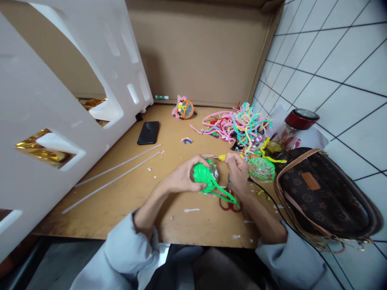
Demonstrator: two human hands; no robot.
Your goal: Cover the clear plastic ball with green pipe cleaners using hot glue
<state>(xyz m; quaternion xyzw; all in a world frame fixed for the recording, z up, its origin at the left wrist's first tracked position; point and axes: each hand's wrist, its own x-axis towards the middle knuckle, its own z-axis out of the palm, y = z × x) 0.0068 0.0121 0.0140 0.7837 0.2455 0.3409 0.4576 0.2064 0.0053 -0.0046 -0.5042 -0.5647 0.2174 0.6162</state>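
My left hand curls around a round clear piece partly covered with green fuzzy cord. Loose ends of the cord trail down to the right. In my right hand is a yellow-handled soldering iron, its metal tip pointing left, just above the green-covered piece; whether it touches is too small to tell. A black cable runs from near that hand to the lower right. Beneath the loose cord lie red-handled scissors, partly hidden. Right of my right hand sits another clear round piece with green strands.
Tangled coloured fuzzy stems are heaped at the back right, near a red-lidded jar and a brown handbag. A phone, two white sticks and a small decorated figure lie leftward. White foam stands left.
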